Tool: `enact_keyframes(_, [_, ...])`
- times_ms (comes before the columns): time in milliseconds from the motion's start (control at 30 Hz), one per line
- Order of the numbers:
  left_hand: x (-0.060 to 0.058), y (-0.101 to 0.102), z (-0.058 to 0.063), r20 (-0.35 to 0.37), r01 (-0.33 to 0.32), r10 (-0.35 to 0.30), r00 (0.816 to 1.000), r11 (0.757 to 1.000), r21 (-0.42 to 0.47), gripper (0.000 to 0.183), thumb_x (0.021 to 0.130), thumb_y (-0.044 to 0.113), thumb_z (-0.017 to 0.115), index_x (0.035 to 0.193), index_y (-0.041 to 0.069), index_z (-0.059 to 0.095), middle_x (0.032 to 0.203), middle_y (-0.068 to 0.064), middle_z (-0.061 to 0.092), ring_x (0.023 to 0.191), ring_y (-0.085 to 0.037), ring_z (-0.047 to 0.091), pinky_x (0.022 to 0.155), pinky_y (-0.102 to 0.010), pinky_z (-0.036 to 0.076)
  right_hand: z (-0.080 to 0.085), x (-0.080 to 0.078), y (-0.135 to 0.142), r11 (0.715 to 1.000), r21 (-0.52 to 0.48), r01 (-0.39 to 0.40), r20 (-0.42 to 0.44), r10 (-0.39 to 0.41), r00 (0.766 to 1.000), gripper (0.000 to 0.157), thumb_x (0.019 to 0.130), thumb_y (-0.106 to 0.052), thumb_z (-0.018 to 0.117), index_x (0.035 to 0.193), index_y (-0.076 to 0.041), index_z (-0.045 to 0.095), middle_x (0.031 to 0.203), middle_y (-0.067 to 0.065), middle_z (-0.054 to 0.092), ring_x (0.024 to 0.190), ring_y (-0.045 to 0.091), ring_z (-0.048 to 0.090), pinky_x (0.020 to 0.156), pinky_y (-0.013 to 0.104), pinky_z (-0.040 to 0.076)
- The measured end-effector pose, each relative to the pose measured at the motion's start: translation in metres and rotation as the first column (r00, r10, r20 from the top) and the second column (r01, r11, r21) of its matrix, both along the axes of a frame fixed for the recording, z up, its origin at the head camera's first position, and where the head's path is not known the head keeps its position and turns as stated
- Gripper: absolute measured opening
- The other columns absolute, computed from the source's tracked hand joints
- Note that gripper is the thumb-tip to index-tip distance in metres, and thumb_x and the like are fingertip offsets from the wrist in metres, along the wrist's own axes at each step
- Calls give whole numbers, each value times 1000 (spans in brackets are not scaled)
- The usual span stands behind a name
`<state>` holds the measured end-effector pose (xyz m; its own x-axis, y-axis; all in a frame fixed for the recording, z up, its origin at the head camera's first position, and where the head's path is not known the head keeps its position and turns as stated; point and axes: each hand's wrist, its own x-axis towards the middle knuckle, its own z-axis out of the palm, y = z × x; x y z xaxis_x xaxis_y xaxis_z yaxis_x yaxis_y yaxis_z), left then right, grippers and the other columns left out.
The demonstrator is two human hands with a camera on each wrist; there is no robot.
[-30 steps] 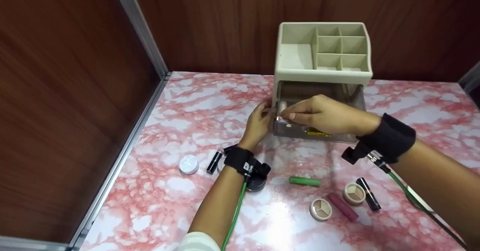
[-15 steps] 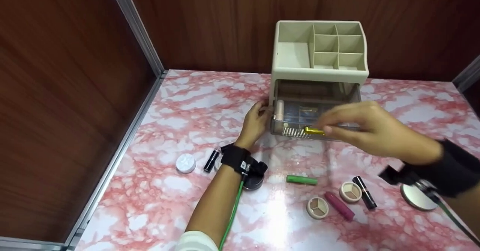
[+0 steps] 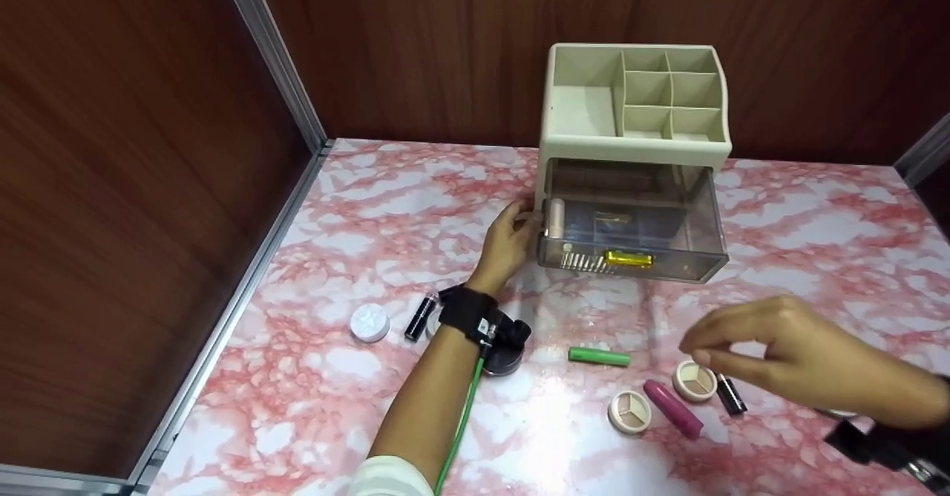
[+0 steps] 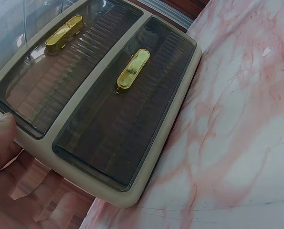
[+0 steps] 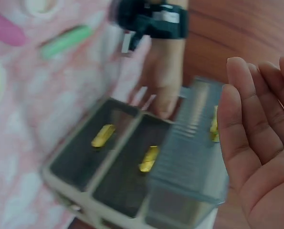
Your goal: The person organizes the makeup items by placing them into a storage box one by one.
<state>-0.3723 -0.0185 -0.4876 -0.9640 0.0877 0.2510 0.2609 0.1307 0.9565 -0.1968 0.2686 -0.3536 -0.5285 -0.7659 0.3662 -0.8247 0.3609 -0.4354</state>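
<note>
A cream cosmetics organizer (image 3: 634,148) stands at the back, its top smoky clear drawer (image 3: 701,267) pulled out, with a gold handle (image 3: 629,259). Along that drawer's left side lies a pale pinkish tube (image 3: 557,217). My left hand (image 3: 506,247) rests against the organizer's left side; in the left wrist view its thumb (image 4: 3,131) touches the front frame beside closed lower drawers (image 4: 127,109). My right hand (image 3: 790,355) hovers over the table at the right, fingers loosely bent and nothing in them; the right wrist view shows its bare palm (image 5: 270,191).
Right of centre lie a green tube (image 3: 599,356), a magenta tube (image 3: 672,409), two round three-pan compacts (image 3: 629,412) and a black tube (image 3: 732,396). At left are a white round jar (image 3: 369,323), another black tube (image 3: 421,318) and a dark round container (image 3: 505,361) under the left wrist.
My right hand has left the pale tube in the drawer, passed the gold handle and drawn back to the front right. My left hand has stayed at the organizer's side.
</note>
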Motion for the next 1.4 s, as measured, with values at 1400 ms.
enact_keyframes(1400, [-3, -1, -2, -19, -3, 3, 1000, 1000, -10, 27, 99, 18, 58, 121, 3, 62, 112, -8, 64, 98, -17, 63, 88, -25, 48, -119, -2, 66, 792, 505, 344, 238, -511, 826, 55, 81, -23, 79, 127, -4, 56, 76, -20, 62, 69, -1, 58, 62, 31, 50])
